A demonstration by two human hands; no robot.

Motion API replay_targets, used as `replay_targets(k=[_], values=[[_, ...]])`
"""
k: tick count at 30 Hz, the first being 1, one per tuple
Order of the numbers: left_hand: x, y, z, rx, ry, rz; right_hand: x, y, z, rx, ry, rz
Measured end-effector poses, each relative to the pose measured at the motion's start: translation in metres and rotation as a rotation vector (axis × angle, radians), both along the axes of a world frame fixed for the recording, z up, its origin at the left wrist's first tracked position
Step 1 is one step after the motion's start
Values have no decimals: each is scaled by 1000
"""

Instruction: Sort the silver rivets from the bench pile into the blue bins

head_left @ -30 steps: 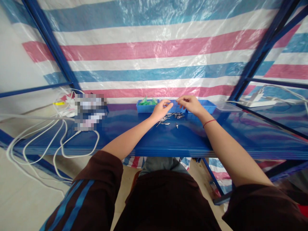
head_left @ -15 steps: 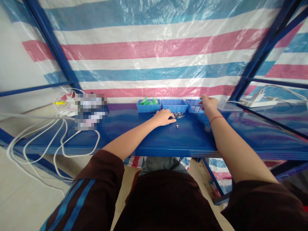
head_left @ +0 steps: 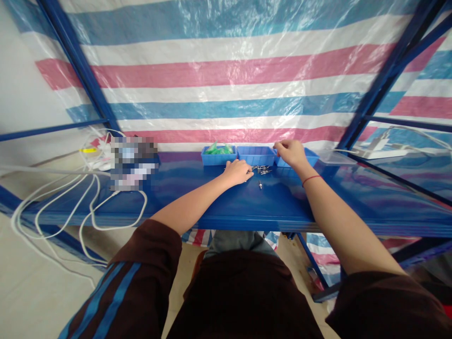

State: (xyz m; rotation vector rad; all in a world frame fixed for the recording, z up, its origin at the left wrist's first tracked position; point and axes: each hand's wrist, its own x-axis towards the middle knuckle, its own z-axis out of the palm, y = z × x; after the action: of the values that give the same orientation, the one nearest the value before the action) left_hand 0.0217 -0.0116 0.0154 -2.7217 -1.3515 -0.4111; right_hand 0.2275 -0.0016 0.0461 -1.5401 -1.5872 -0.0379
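Note:
My left hand [head_left: 238,173] rests low over the blue tabletop, fingers curled and close together; a tiny bright tip shows under it, too small to name. Just to its right lies a pile of small silvery metal parts [head_left: 263,170], partly hidden by the hand. One separate metal piece [head_left: 260,185] lies in front of the pile. Raised above the right blue bin [head_left: 310,157], my right hand [head_left: 291,151] has thumb and fingers pinched near the edge of the middle blue bin [head_left: 256,156]. What the pinch holds, if anything, is not visible.
A left blue bin [head_left: 209,159] holds green plastic material [head_left: 219,149]. White cables [head_left: 93,202] loop over the table's left end near a blurred-out patch. A power strip [head_left: 384,149] and a clear plastic tray [head_left: 337,157] are at the right. Blue frame posts [head_left: 370,94] flank the striped sheet.
My right hand has moved left from over the right bin toward the middle bin. My left hand has drawn slightly left and its fingers have curled in, uncovering more of the single metal piece.

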Motion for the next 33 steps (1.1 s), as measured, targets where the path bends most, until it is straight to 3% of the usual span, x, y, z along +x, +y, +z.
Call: replay_targets(k=[7,14,17,25,29,33], values=[[1,1,-1,19,-86,-34,-3,-1,0,-32,-23,119],[2,13,5,96,-564,-126,-21,-13,0,-354,125,590],[2,16,6,52,-706,-140,-29,-16,-2,-426,164,694],[4,26,-1,-46,-874,-199,-35,-11,-8,-357,245,722],[5,30,-2,-192,-1048,-206,-35,-8,-9,-279,361,670],[8,27,1,-337,-1234,-158,-32,-8,-8,-228,304,654]])
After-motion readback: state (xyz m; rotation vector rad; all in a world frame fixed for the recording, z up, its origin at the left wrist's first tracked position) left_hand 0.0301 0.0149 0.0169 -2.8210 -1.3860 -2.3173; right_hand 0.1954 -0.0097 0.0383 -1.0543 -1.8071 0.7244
